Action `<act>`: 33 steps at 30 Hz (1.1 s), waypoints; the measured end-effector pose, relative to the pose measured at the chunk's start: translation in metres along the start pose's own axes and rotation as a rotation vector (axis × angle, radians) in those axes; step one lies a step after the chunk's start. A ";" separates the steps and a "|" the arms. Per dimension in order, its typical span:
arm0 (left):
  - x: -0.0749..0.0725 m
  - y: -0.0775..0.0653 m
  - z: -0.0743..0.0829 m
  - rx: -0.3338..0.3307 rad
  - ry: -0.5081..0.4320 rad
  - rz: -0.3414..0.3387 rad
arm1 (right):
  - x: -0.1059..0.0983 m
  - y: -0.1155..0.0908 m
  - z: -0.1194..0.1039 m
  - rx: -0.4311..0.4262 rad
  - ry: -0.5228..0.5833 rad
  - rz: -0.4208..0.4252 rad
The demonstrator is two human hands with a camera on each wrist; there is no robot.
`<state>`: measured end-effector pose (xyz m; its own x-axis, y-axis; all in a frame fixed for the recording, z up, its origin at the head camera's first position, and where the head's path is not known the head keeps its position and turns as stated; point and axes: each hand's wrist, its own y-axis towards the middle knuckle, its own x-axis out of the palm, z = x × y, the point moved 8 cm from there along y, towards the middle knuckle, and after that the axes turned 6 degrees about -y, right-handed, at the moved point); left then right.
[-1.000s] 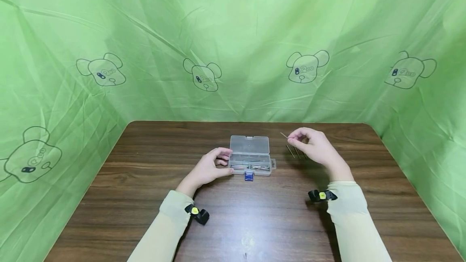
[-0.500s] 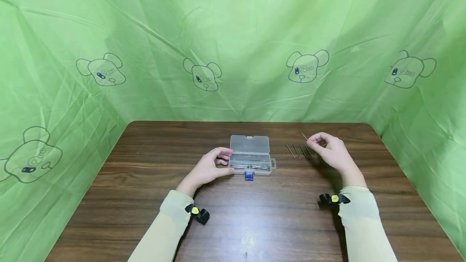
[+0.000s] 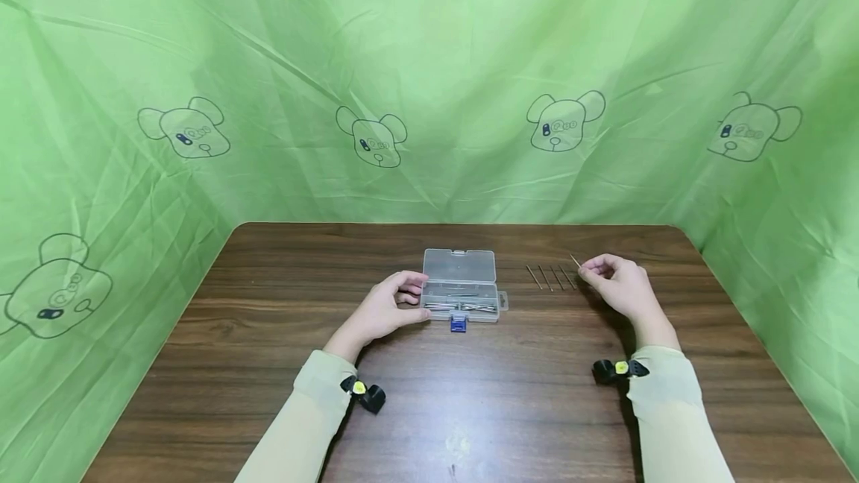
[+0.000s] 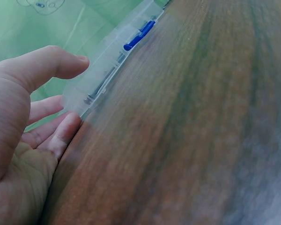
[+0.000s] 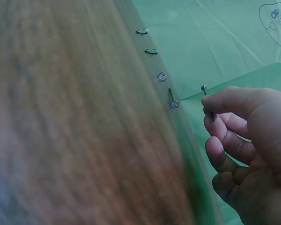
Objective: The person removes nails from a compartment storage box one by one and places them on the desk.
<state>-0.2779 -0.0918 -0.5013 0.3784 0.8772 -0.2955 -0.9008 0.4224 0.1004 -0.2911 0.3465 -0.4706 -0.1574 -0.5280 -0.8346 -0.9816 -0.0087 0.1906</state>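
Green cloth (image 3: 429,88) stands behind and beside a wood-grain desk (image 3: 523,401). The held nail (image 5: 204,88) is at the desk's right half, just beyond the right end of a row of four nails (image 3: 546,278); whether it touches the desk cannot be determined. Right hand (image 3: 620,288): pinching that nail between thumb and fingertip. Left hand (image 3: 385,309): thumb and fingers gripping the left end of a clear box (image 3: 479,318), its lid (image 3: 459,267) open, loose metal pieces (image 3: 479,309) inside, blue latch (image 3: 458,325) at the front.

Risks, as judged: a slim shank offers little purchase, so a slackened pinch could drop it; a brushing knuckle could roll the nearest laid nail out of line; a jerk of the left hand could spill the uncovered contents.

Desk surface: brown, smooth-looking, glare toward the near side. Surroundings: cloth creased, printed with bear-like outlines.
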 end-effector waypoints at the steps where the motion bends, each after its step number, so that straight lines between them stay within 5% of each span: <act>1: 0.000 0.000 0.000 -0.004 0.003 -0.001 | 0.001 -0.001 0.002 0.004 -0.004 0.001; 33: -0.001 0.000 -0.002 -0.004 -0.006 -0.005 | 0.013 0.001 0.009 0.038 -0.059 -0.080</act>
<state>-0.2785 -0.0933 -0.5030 0.3845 0.8763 -0.2903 -0.8997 0.4261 0.0947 -0.2948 0.3474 -0.4863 -0.0834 -0.4761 -0.8754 -0.9945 -0.0162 0.1036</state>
